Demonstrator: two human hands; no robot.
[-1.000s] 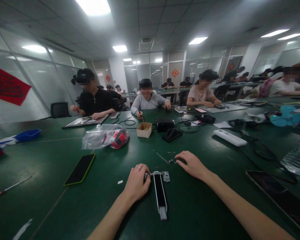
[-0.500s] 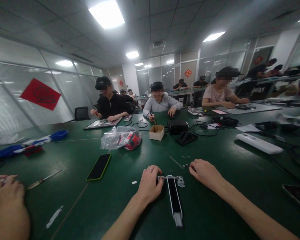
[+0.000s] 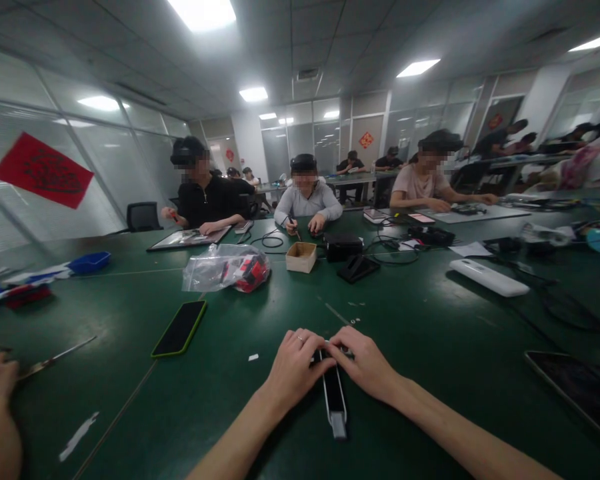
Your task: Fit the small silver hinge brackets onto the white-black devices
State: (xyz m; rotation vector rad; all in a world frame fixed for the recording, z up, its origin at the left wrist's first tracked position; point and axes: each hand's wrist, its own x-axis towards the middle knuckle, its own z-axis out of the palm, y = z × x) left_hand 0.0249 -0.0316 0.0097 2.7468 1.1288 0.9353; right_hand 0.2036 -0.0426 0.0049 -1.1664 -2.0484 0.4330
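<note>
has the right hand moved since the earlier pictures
Yes. Judged against the green-edged phone, the right hand has moved left, toward it, and is now at the far end of the dark strip, beside the left hand.

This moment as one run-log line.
left hand at far end of white-framed strip | right hand same end | left of hands: green-edged phone

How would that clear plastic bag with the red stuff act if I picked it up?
The clear bag would probably be floppy, since it looks creased and loose. The red contents sit bunched at one end, so that end would likely sag. Its shine suggests a slightly slippery surface.
</note>
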